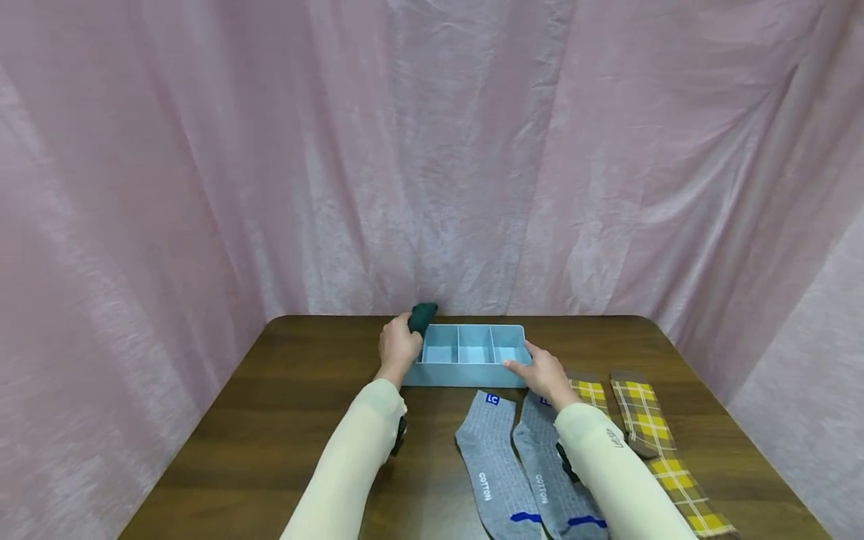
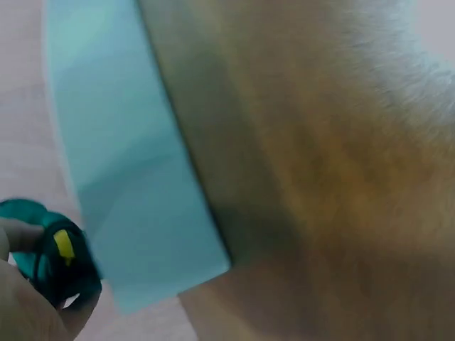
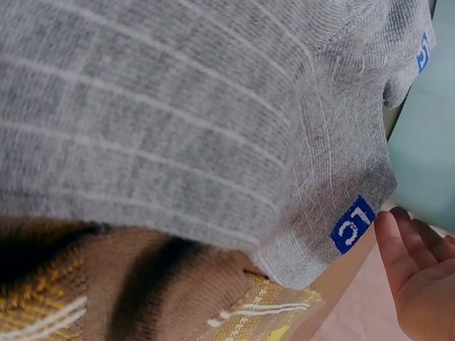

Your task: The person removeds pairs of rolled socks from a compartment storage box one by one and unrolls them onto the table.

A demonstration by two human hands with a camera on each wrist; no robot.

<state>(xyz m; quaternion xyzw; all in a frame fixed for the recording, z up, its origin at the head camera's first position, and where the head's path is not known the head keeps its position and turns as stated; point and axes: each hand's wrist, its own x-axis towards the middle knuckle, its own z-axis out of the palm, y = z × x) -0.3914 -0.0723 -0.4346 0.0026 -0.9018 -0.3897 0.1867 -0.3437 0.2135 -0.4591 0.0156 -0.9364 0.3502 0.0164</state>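
A light blue divided box [image 1: 466, 375] with three compartments visible stands at the far side of the table. At its left end my left hand [image 1: 400, 343] holds a dark green rolled-up sock [image 1: 421, 318] near the rim. A small yellow mark [image 2: 64, 245] shows on this green bundle in the left wrist view. My right hand [image 1: 545, 373] touches the box's right end, thumb at the front edge and fingers fairly straight. Below it lie two grey socks [image 1: 496, 457] side by side with blue tags, one partly under my right forearm.
Yellow plaid socks [image 1: 664, 450] with brown ends lie at the right of the table, partly hidden by my right sleeve. The brown wooden table [image 1: 270, 427] ends at a pink curtain [image 1: 432, 165] behind the box.
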